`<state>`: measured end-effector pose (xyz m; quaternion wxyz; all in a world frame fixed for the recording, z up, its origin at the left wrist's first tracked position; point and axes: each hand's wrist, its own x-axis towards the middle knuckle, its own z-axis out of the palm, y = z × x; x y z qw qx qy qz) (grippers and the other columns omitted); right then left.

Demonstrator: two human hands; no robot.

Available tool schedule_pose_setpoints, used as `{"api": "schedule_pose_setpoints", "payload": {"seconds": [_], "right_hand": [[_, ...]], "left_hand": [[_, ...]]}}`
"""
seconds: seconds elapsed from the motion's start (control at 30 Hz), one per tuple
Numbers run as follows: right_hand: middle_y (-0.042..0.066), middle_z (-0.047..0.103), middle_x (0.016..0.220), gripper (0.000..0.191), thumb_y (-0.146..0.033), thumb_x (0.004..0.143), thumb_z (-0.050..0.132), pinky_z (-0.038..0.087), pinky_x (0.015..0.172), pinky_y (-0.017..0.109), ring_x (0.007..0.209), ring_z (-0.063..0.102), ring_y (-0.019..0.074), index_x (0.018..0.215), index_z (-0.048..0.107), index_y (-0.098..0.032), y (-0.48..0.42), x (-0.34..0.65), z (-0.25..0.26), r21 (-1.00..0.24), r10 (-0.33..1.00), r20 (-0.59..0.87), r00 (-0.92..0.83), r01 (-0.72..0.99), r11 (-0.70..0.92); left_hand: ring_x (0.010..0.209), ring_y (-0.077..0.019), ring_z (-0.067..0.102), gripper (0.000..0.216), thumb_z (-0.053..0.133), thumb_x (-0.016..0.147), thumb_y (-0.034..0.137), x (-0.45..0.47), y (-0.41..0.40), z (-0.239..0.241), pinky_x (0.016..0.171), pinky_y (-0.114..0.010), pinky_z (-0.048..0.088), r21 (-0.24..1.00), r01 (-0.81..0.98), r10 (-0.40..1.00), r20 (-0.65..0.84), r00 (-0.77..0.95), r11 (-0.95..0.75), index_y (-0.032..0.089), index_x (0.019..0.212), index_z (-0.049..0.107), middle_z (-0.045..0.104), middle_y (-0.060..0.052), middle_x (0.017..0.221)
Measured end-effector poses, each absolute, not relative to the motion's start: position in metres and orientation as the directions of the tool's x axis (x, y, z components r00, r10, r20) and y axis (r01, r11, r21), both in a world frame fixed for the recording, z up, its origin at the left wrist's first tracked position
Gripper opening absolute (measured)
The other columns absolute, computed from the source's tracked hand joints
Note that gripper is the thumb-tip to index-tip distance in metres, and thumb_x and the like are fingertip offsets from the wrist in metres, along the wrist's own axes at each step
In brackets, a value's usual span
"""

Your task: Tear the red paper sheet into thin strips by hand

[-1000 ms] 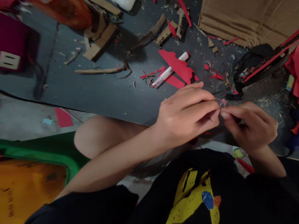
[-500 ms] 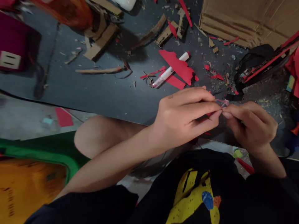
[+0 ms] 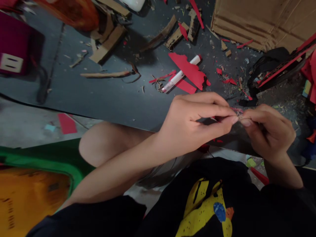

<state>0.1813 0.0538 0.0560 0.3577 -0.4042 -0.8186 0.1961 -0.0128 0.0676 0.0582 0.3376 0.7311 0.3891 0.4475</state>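
Observation:
My left hand (image 3: pixel 195 123) and my right hand (image 3: pixel 269 131) meet fingertip to fingertip over the near edge of a dark board (image 3: pixel 111 95). Both pinch a tiny reddish scrap (image 3: pixel 237 112) between thumb and forefinger; most of it is hidden by the fingers. Beyond the hands a white marker (image 3: pixel 180 74) lies on the board, partly under a torn red paper piece (image 3: pixel 190 69).
Cardboard offcuts (image 3: pixel 108 42) and red paper slivers litter the board. A large cardboard sheet (image 3: pixel 261 19) lies at the top right, a black and red object (image 3: pixel 274 70) at the right. My bare knee (image 3: pixel 103 141) sits below the board; green and orange fabric (image 3: pixel 37 177) at bottom left.
Both hands have shifted slightly right and down, still pinched together on the scrap. My left forefinger now arches higher over the thumb.

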Motion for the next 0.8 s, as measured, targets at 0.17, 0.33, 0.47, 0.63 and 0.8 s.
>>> {"api": "schedule_pose_setpoints", "payload": {"seconds": [0.17,0.33,0.47,0.63,0.8], "right_hand": [[-0.005,0.063,0.072,0.008,-0.016,0.087,0.062,0.044,0.054,0.020,0.058,0.051,0.0062,0.094,0.065,-0.020,0.0540,0.1813,0.0555,-0.639,0.807,0.418,-0.418,0.495,0.588],[-0.003,0.063,0.070,0.005,-0.018,0.088,0.061,0.044,0.052,0.021,0.056,0.051,0.0067,0.091,0.066,-0.019,0.0552,0.1795,0.0553,-0.646,0.811,0.404,-0.424,0.495,0.581],[-0.003,0.062,0.065,0.006,-0.020,0.088,0.061,0.043,0.050,0.021,0.053,0.052,0.0074,0.089,0.068,-0.020,0.0551,0.1791,0.0553,-0.654,0.820,0.387,-0.422,0.501,0.567],[-0.003,0.061,0.063,0.007,-0.022,0.088,0.061,0.042,0.049,0.022,0.052,0.051,0.0087,0.089,0.069,-0.021,0.0549,0.1805,0.0545,-0.676,0.835,0.389,-0.389,0.495,0.546],[-0.002,0.061,0.064,0.008,-0.023,0.089,0.060,0.041,0.048,0.022,0.052,0.050,0.0085,0.087,0.068,-0.021,0.0552,0.1799,0.0552,-0.668,0.834,0.379,-0.401,0.506,0.546]], "left_hand": [[0.065,-0.0081,0.067,0.004,0.073,0.079,0.018,-0.0127,0.0664,0.0598,0.060,-0.018,0.054,0.869,0.281,0.901,0.333,0.277,-0.408,0.021,0.076,0.073,0.073,0.004,0.076],[0.065,-0.0076,0.066,0.005,0.072,0.078,0.015,-0.0112,0.0650,0.0599,0.060,-0.017,0.053,0.895,0.255,0.917,0.301,0.263,-0.367,0.019,0.075,0.072,0.073,0.003,0.075],[0.064,-0.0076,0.065,0.006,0.071,0.078,0.013,-0.0113,0.0653,0.0597,0.059,-0.017,0.052,0.895,0.251,0.914,0.303,0.269,-0.370,0.019,0.076,0.073,0.073,0.003,0.075],[0.062,-0.0077,0.065,0.004,0.071,0.079,0.017,-0.0115,0.0657,0.0600,0.056,-0.017,0.051,0.901,0.252,0.920,0.285,0.269,-0.353,0.019,0.077,0.074,0.073,0.003,0.076],[0.063,-0.0061,0.064,0.005,0.072,0.078,0.013,-0.0111,0.0651,0.0610,0.056,-0.015,0.051,0.908,0.230,0.920,0.286,0.268,-0.349,0.018,0.076,0.073,0.072,0.003,0.075]]}}
